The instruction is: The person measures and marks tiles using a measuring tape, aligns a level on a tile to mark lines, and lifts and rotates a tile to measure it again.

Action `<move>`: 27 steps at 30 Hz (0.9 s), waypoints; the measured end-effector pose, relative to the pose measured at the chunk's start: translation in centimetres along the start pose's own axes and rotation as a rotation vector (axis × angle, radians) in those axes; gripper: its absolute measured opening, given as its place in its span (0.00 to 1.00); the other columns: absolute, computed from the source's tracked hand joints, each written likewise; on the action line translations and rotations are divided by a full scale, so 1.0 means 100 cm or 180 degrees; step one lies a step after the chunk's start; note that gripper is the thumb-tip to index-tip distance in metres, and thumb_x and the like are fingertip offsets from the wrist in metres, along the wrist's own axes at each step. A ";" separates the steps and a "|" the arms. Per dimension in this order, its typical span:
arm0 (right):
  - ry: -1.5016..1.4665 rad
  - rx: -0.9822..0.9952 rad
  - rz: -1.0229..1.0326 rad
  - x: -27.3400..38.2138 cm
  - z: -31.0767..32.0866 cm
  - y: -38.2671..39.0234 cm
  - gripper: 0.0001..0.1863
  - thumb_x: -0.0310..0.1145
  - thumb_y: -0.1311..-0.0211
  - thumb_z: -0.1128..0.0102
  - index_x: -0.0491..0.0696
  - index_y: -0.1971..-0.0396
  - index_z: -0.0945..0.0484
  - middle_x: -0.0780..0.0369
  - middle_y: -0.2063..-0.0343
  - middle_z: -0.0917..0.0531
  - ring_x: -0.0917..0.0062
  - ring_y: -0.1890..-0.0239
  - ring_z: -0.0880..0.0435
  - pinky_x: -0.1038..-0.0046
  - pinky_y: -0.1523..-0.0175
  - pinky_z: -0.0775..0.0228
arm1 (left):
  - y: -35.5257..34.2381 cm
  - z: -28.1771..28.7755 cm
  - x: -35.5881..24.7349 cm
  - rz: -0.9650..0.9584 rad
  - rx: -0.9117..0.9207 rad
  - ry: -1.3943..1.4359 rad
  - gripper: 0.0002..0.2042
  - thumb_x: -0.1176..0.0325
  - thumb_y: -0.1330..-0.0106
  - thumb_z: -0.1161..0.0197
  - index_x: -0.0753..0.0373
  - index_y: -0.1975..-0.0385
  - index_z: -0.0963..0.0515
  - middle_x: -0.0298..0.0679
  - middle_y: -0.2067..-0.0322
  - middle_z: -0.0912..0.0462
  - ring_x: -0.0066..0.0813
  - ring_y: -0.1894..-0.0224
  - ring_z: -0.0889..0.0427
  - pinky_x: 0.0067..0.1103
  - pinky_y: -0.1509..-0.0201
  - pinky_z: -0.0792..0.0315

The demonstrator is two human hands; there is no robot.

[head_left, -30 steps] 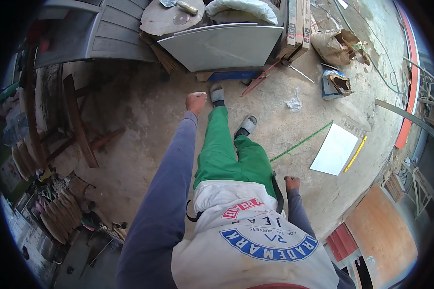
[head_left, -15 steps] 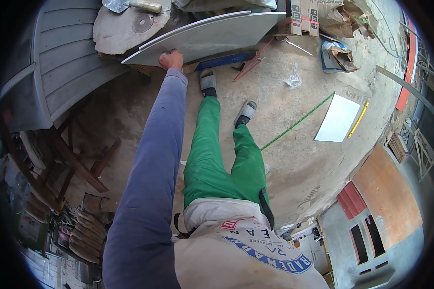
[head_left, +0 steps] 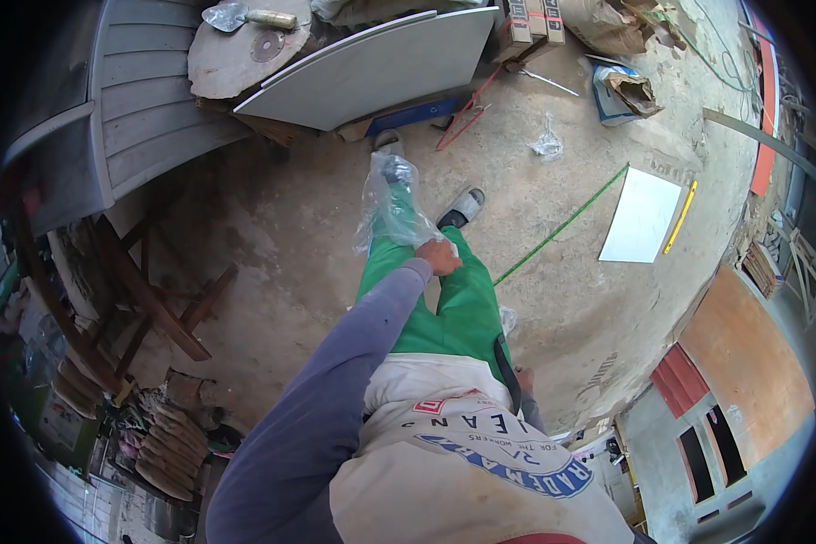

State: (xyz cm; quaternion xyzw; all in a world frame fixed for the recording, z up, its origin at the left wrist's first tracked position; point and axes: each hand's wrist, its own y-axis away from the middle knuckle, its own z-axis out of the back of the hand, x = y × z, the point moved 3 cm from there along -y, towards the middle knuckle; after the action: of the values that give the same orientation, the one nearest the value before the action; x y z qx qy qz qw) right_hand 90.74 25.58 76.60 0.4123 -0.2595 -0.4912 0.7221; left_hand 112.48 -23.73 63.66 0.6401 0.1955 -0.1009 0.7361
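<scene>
My left hand is closed on a crumpled clear plastic bag, which hangs across my left green trouser leg and toward that foot. My right hand shows only partly beside my right hip, behind the apron; whether it holds anything is hidden. A white board leans at the front against a round wooden slab bearing a trowel and a metal disc. On the floor to my right lie a white sheet, a yellow level and a thin green strip.
Wooden trestle legs and piled clutter stand at the left, below grey metal panels. Cardboard boxes, paper sacks, red tools and a loose plastic wrapper occupy the front right.
My left hand has moved from the white board back toward my legs and now holds the plastic bag. My right hand has partly reappeared by my hip.
</scene>
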 end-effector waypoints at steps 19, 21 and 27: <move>-0.4416 0.2492 0.1030 0.265 0.211 -0.022 0.10 0.36 0.29 0.38 0.45 0.60 0.16 0.69 0.78 0.22 0.84 0.81 0.26 0.78 0.77 0.36 | 0.207 0.001 -0.233 -0.1644 -0.0320 0.0852 0.18 0.60 0.32 0.33 0.67 0.52 0.14 0.43 0.64 0.11 0.31 0.61 0.14 0.30 0.52 0.22; -0.4126 0.2674 0.1323 0.273 0.221 -0.020 0.07 0.34 0.27 0.36 0.45 0.62 0.18 0.73 0.83 0.33 0.87 0.86 0.36 0.80 0.79 0.42 | 0.211 0.020 -0.210 -0.1417 -0.0815 0.0766 0.18 0.60 0.31 0.33 0.67 0.51 0.14 0.43 0.63 0.11 0.31 0.57 0.14 0.30 0.48 0.22; -0.4811 0.2425 0.2206 0.305 0.297 0.025 0.10 0.37 0.27 0.32 0.46 0.60 0.18 0.73 0.82 0.32 0.88 0.85 0.38 0.80 0.79 0.43 | 0.205 -0.017 -0.193 -0.1947 -0.0118 0.0785 0.20 0.55 0.29 0.33 0.67 0.48 0.14 0.55 0.55 0.12 0.32 0.43 0.17 0.29 0.34 0.28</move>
State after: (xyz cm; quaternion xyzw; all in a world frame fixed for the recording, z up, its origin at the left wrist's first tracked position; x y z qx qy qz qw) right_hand 80.51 -12.26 93.45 0.0904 -0.9170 -0.2672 0.2821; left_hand 102.95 -20.70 89.99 0.5456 0.4681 -0.2354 0.6541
